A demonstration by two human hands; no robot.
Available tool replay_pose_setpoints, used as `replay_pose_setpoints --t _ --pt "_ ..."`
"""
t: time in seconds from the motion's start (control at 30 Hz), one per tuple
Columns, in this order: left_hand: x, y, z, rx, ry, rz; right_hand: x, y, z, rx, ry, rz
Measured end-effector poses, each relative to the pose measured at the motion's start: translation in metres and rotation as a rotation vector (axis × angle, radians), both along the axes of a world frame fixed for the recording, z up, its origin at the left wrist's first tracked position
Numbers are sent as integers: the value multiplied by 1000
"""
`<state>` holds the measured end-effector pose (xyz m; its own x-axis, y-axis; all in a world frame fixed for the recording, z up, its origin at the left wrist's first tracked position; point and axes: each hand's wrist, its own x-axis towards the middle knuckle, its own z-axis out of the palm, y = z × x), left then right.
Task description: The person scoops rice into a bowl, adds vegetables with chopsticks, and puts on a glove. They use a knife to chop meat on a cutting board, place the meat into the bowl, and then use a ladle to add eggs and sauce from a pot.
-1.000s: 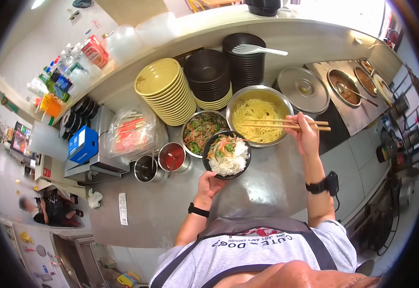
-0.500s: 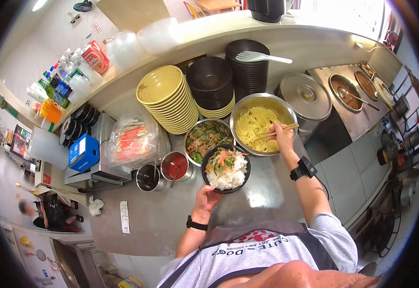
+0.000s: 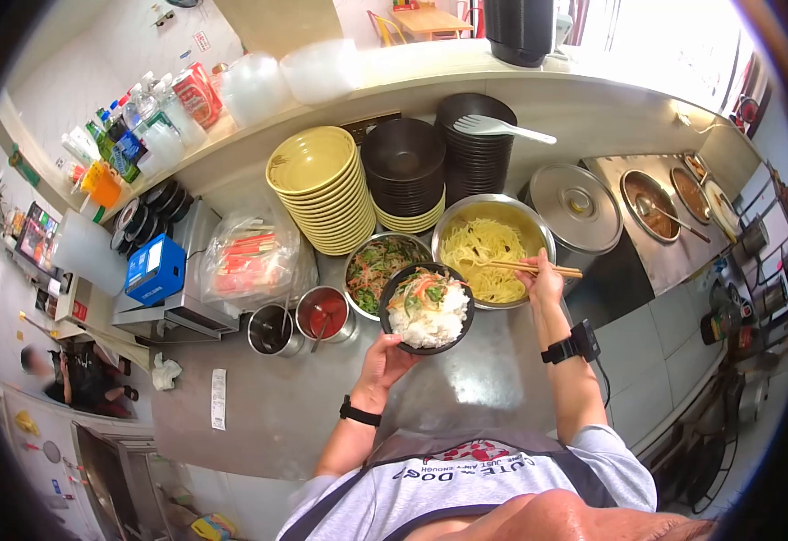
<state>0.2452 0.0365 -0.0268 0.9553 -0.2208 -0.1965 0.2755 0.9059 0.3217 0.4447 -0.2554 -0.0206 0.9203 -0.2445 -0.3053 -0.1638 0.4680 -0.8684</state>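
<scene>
The chopsticks (image 3: pixel 507 264) are now lying nearly level, no longer slanting up to the right as half a second ago, with the right hand (image 3: pixel 543 283) pinching them between thumb and fingers. Their tips are hovering over or meeting the noodles (image 3: pixel 475 242), right of centre; the left hand (image 3: pixel 388 362) is gripping the black bowl (image 3: pixel 458 339) mid-frame, its underside fingers mostly hidden, while stacked yellow bowls (image 3: pixel 329 203) are standing in the upper middle.

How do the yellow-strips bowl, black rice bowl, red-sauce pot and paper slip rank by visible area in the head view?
As they look, largest first:
yellow-strips bowl
black rice bowl
red-sauce pot
paper slip
</scene>
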Motion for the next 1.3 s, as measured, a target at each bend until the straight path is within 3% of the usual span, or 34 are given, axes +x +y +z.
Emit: replay_pose_setpoints --t 0.33,0.53,0.87,1.07,1.3 --pt "29 -36 30 92 -74 -51 -4 -42 35 139 -224 -40" --pt "47 -52 28 39 -118 -100 -34 -48 102 187 -313 68" --pt "50 -64 34 59 -211 -72 -68 -9 102 -28 -88 302" --pt "45 -58 19 -2 -200 -103 -58 -17 149 -142 -232 444" --pt "38 -53 17 -69 -139 -107 -77 -17 186 -329 -338 381"
